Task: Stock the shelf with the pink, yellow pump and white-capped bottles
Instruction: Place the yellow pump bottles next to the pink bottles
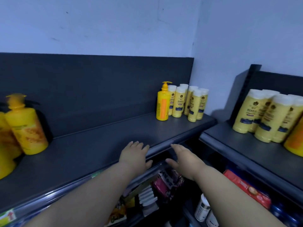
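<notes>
A dark grey shelf (pixel 91 145) runs across the view. At its far right end a yellow pump bottle (pixel 162 104) stands upright beside several pale yellow white-capped bottles (pixel 190 104). More yellow pump bottles (pixel 27 125) stand at the left end. My left hand (pixel 135 155) hovers over the shelf's front edge with fingers straight, holding nothing. My right hand (pixel 183 161) is just in front of that edge, fingers extended, also holding nothing. No pink bottle is in view.
A second dark shelf (pixel 246 148) at the right carries several more white-capped bottles (pixel 268 115) and part of a yellow bottle (pixel 295 141). Below the shelves lie a pink packet (pixel 165 182), a red box (pixel 246 189) and white containers (pixel 203 208). A blue wall stands behind.
</notes>
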Motion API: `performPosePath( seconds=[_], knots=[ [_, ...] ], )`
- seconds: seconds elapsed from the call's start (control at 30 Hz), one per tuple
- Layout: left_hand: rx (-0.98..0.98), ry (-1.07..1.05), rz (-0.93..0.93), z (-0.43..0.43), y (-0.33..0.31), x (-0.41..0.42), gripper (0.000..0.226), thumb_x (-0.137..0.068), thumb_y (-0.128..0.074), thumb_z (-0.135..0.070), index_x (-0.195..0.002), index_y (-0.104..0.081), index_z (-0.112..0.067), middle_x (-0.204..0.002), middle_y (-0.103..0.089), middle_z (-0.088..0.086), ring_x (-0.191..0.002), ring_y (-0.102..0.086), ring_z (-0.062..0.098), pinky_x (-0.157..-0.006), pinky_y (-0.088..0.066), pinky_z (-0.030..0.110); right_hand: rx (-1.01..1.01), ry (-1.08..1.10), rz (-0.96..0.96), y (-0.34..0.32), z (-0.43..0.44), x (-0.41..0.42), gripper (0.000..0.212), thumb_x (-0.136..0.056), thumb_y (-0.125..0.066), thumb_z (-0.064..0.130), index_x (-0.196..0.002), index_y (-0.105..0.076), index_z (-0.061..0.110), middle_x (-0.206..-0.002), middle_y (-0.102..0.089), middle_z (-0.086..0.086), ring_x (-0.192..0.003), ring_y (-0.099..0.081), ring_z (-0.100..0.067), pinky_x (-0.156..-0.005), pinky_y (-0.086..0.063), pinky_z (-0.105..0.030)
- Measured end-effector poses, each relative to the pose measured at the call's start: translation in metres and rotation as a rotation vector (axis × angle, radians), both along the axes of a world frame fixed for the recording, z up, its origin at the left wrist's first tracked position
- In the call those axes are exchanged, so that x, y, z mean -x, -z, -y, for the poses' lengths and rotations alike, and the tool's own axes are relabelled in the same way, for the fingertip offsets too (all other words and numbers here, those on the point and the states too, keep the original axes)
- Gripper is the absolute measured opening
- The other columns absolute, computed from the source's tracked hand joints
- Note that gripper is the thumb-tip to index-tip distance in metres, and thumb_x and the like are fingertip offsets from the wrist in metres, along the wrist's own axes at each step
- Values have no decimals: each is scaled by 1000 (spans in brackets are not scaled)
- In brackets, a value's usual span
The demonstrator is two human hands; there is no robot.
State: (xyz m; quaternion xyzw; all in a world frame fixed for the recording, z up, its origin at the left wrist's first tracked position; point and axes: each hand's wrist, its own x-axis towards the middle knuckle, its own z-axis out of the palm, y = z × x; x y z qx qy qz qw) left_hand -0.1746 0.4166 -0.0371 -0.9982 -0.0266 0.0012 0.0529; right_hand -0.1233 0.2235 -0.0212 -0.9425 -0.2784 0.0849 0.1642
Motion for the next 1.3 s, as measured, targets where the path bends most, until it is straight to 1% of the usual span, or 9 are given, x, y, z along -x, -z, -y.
performPosePath(
  seconds=[0.17,0.37,0.47,0.57,0.7,0.83,1.07,1.17,1.3],
  knots=[
    [5,85,54,11,1,-27,68,-95,-33,-54,-152,-15,-22,-156,-23,3,-146,-15,21,-120,-5,36,-16,-11,82,5,9,-16,69,-95,-47,49,-151,-20,19,-157,-21,3,-144,-22,-13,-115,-27,-31],
    [54,132,92,5,13,-79,64,-96,-35,-51,-151,-18,-23,-155,-27,1,-144,-19,19,-119,-4,33,-32,-9,133,5,17,-58,64,-95,-47,48,-149,-25,22,-155,-26,4,-134,-38,-14,-111,-32,-29],
    [75,126,90,-3,17,-117,65,-95,-35,-51,-151,-18,-23,-155,-27,1,-145,-19,18,-120,-3,32,-24,3,147,2,15,-93,64,-96,-46,47,-150,-23,23,-156,-23,5,-141,-27,-13,-113,-25,-24],
    [107,125,98,-16,19,-157,64,-95,-35,-51,-151,-19,-23,-154,-28,1,-144,-20,18,-120,-5,32,-11,37,146,-1,6,-136,64,-96,-45,47,-150,-22,23,-157,-22,5,-143,-21,-12,-114,-22,-25],
    [135,116,110,-42,19,-205,64,-95,-34,-51,-151,-19,-24,-155,-27,0,-144,-21,17,-120,-8,32,-3,94,128,-6,-11,-192,65,-95,-45,48,-150,-23,21,-156,-24,2,-142,-23,-16,-115,-25,-28],
    [211,88,74,-63,22,-244,64,-96,-36,-51,-152,-18,-24,-155,-25,-1,-144,-21,17,-116,-19,30,-13,131,119,-5,-28,-235,65,-95,-46,47,-149,-25,17,-155,-27,0,-141,-26,-18,-114,-26,-30],
    [247,41,2,-78,35,-292,66,-95,-38,-54,-152,-17,-27,-155,-25,-1,-143,-21,17,-114,-26,31,-3,99,73,4,-52,-293,67,-94,-46,49,-148,-25,15,-153,-28,-2,-139,-31,-19,-113,-29,-31],
    [339,0,-27,-77,37,-311,69,-94,-39,-55,-152,-13,-27,-156,-23,0,-143,-23,17,-112,-29,32,-30,100,40,5,-60,-317,69,-95,-47,48,-149,-24,14,-154,-28,-4,-140,-30,-20,-115,-27,-32],
    [612,-91,20,-67,35,-340,81,-91,-50,-52,-153,-5,-26,-157,-21,1,-141,-26,18,-111,-31,31,-134,121,-12,7,-68,-351,69,-94,-52,44,-148,-25,12,-151,-32,-9,-138,-33,-22,-112,-26,-28]
  ],
)
